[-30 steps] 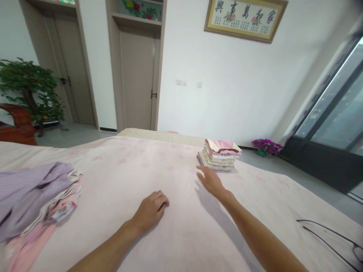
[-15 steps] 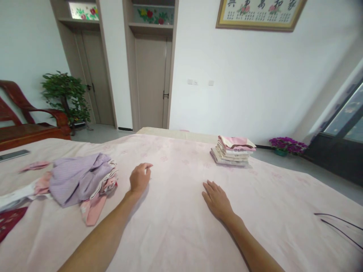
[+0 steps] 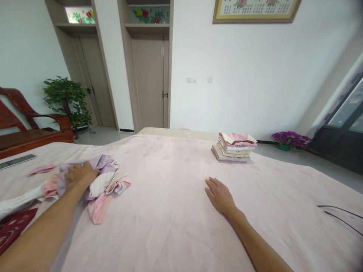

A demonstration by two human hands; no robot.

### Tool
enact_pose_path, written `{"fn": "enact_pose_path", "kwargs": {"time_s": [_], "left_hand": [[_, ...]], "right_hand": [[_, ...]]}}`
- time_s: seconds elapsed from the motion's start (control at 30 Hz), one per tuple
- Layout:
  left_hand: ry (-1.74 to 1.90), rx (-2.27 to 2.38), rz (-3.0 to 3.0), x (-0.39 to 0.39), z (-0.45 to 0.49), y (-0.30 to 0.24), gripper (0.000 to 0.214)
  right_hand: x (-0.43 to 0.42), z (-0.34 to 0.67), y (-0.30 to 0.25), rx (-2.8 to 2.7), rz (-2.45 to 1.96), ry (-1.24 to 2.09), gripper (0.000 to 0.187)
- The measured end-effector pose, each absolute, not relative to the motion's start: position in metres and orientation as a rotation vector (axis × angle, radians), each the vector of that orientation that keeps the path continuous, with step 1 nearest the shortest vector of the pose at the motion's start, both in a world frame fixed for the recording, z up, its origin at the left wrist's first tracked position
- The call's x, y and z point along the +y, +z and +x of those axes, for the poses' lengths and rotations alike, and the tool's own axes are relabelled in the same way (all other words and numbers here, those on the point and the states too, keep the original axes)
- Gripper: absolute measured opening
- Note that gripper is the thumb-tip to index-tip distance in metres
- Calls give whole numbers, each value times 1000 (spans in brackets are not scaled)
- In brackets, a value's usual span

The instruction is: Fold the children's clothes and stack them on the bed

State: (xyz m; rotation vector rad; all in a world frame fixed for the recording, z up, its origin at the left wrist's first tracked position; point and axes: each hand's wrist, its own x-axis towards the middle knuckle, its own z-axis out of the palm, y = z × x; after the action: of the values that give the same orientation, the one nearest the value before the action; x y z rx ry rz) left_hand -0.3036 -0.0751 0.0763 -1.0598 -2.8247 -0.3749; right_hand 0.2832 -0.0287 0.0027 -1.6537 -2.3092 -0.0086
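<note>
Resting on the loose clothes pile (image 3: 103, 186) at 9 o'clock on the bed (image 3: 176, 226), the left hand (image 3: 81, 173) is seen with fingers curled over its lilac cloth (image 3: 102, 162); whether it is gripped cannot be told. The right hand (image 3: 220, 195) is laid flat, fingers together, probably to support the lean. A folded stack (image 3: 235, 148) is kept apart at 1 o'clock.

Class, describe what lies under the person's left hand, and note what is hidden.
The left hand rests on a lilac garment topping a loose clothes pile; a striped cloth and a pink cloth poke out beneath. Whatever lies deeper in the pile is covered.
</note>
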Motion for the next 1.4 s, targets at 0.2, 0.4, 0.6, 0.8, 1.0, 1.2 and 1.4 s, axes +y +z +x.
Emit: {"fn": "enact_pose_path", "kwargs": {"time_s": [0.2, 0.4, 0.6, 0.8, 1.0, 1.2, 1.4], "left_hand": [[-874, -2749, -1051, -82, -290, 93, 24], [-1226, -2476, -1163, -53, -224, 142, 35], [-1414, -2012, -2091, -48, -90, 150, 38], [-816, -1545, -2766, -65, -32, 85, 45], [-666, -1786, -2382, -65, -48, 23, 40], [-621, -1782, -2367, -63, -58, 0, 48], [-792, -1724, -2353, -61, -60, -2, 40]], "right_hand": [[-27, 285, 2, -2317, -1647, -13, 50], [-26, 286, 1, -2290, -1631, 41, 48], [-21, 294, -3, -2128, -1488, 211, 48], [-14, 310, -3, -1406, -1331, 645, 53], [-18, 310, 1, -1556, -1387, 653, 54], [-27, 300, 8, -2051, -1464, 269, 44], [-39, 288, 22, -2256, -1460, 222, 29]]}}
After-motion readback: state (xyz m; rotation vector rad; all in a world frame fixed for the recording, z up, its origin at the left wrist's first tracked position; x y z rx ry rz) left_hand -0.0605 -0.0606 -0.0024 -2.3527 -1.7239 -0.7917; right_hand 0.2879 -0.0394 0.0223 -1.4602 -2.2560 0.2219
